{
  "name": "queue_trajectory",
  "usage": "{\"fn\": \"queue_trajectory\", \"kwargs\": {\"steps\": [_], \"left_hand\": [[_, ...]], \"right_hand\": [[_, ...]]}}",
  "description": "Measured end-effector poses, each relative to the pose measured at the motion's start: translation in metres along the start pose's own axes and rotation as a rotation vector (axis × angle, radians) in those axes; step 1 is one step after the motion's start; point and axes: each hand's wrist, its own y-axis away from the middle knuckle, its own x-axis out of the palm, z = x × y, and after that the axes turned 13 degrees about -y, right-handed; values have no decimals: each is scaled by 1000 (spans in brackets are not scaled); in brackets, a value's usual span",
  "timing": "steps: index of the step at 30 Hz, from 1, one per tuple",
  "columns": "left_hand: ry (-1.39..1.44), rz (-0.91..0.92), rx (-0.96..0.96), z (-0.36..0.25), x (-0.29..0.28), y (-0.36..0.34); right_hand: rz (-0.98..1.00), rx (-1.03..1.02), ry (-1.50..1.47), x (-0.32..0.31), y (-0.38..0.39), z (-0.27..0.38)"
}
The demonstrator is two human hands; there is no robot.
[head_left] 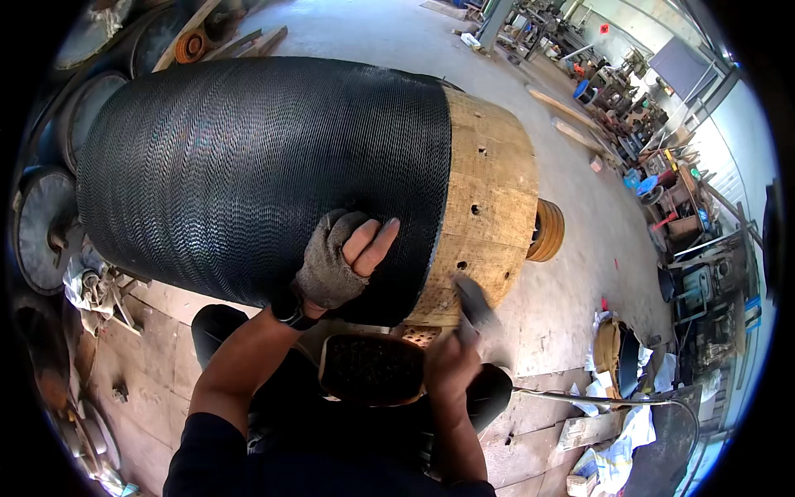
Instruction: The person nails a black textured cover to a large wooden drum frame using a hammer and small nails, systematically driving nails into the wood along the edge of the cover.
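One tool (474,308) is clasped by the right hand (452,364), the roller (248,166) perhaps steadied by the left hand (335,261), grasp unclear.

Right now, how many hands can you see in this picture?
2: the left hand, in a gray fingerless glove, over the black drum; the right hand, gripping a blurred tool near the drum's wooden end. Any behind the drum would be hidden.

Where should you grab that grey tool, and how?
Probably grip the grey tool by its near end, coming from the person's side, as the right hand does; its far end points away, toward the holey wooden band. Blur hides its shape.
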Motion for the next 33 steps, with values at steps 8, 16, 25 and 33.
{"fn": "queue_trajectory", "kwargs": {"steps": [8, 16, 25, 33], "left_hand": [[29, -147, -20, -8, 28, -17], [-4, -135, -29, -9, 20, -20], [-4, -153, -76, -3, 32, -23], [238, -154, -123, -47, 21, -11]], "right_hand": [[-164, -5, -554, -20, -34, -2], [30, -3, -237, -15, -31, -2], [22, 68, -404, -32, -24, 0], [93, 181, -488, -26, -6, -4]]}}
